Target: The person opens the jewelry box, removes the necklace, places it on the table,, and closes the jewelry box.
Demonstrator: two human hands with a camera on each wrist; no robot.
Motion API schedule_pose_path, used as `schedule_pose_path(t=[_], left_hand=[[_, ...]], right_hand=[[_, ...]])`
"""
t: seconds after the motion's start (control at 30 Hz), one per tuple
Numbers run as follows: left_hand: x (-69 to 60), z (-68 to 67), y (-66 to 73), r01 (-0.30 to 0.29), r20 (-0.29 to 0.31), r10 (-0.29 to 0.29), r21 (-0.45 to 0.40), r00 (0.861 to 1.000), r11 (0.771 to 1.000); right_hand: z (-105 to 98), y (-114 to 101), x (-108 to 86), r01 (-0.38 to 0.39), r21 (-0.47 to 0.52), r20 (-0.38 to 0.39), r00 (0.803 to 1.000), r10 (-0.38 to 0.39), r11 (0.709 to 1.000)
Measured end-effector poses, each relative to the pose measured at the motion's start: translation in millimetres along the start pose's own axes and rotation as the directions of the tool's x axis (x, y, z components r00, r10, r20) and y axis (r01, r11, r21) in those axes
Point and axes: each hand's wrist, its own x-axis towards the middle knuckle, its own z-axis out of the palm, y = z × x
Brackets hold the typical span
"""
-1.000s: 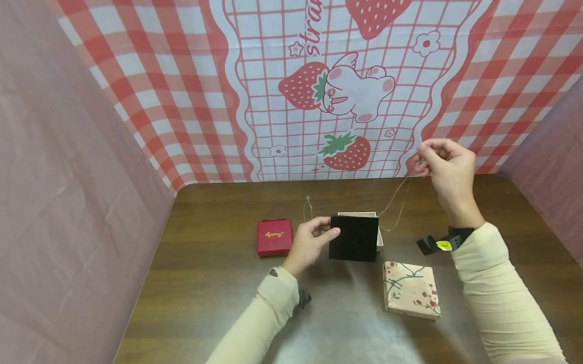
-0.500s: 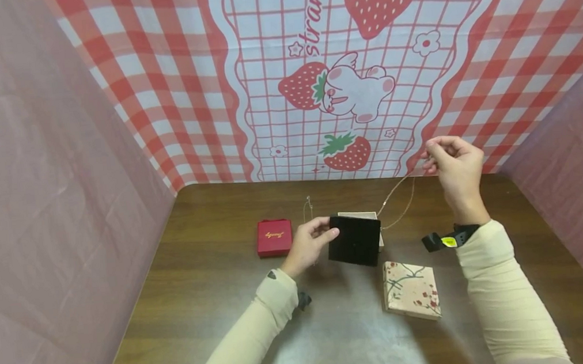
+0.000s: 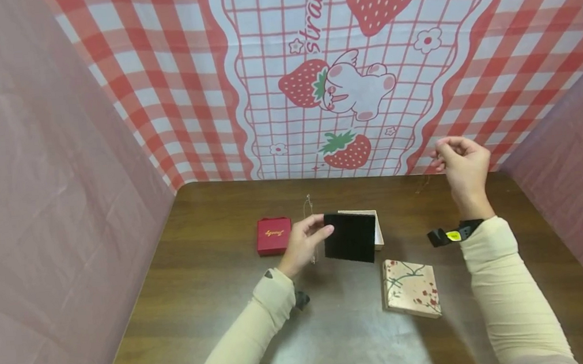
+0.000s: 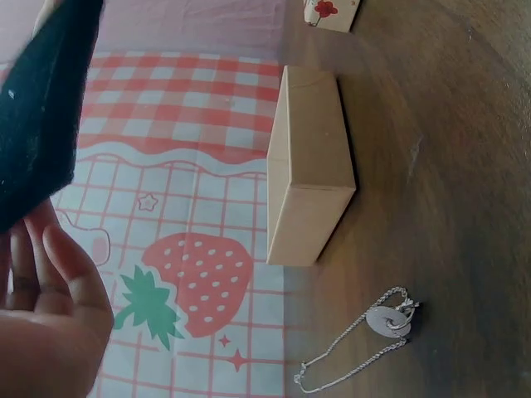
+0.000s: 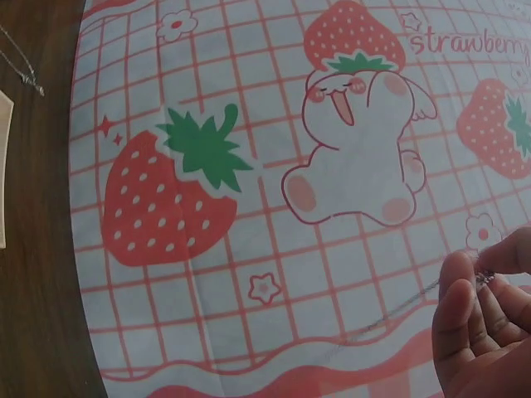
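My left hand (image 3: pixel 301 246) pinches a square black jewelry-box insert (image 3: pixel 350 238) by its left edge, holding it tilted above the table. Raised at the right, my right hand (image 3: pixel 465 172) pinches a thin chain necklace (image 5: pixel 390 308) between thumb and fingertips. Its lower part hangs free, faint in the head view. Behind the insert stands a small open cream box base (image 4: pixel 311 170), partly hidden. Another chain, a silver one with a round pendant (image 4: pixel 388 320), lies on the table just past my left hand.
A red jewelry box (image 3: pixel 274 237) with gold lettering sits to the left. The floral box lid (image 3: pixel 410 288) lies nearer me, right of the middle. A strawberry-print cloth (image 3: pixel 346 152) rises behind the wooden table (image 3: pixel 212 223); pink cloth walls flank it.
The necklace, earlier stretched between my right hand and the insert, now hangs clear of it. My right hand has moved right; the insert has shifted slightly left.
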Motion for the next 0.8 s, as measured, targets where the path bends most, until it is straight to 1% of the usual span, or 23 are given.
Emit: schedule_pose_path(t=[0.17,0.23,0.33,0.57,0.7,0.8], left_hand=[[4.0,0.4,-1.8,0.036,-0.100,-0.032,0.043,0.994,0.998],[4.4,0.5,-1.0,0.048,-0.132,-0.041,0.052,0.990,0.997],[4.5,0.5,0.2,0.063,-0.162,-0.054,0.052,0.985,0.997],[4.7,0.1,-1.9,0.064,-0.174,-0.053,0.055,0.983,0.996],[5.4,-0.2,-2.4,0.066,-0.178,-0.055,0.055,0.983,0.996],[-0.3,-0.3,15.4,0.066,-0.174,-0.054,0.065,0.983,0.996]], right_hand=[[-2.0,0.9,1.8,-0.029,-0.061,0.037,0.999,0.032,0.998],[-1.6,1.0,1.6,-0.036,-0.080,0.054,0.998,0.041,0.996],[0.0,0.6,0.5,-0.038,-0.087,0.079,0.996,0.045,0.995],[5.0,-1.9,-2.8,-0.042,-0.067,0.140,0.989,0.051,0.997],[6.2,-2.4,-4.1,-0.028,-0.066,0.166,0.985,0.039,0.997],[7.0,-2.9,-4.5,-0.030,-0.090,0.168,0.985,0.045,0.995]])
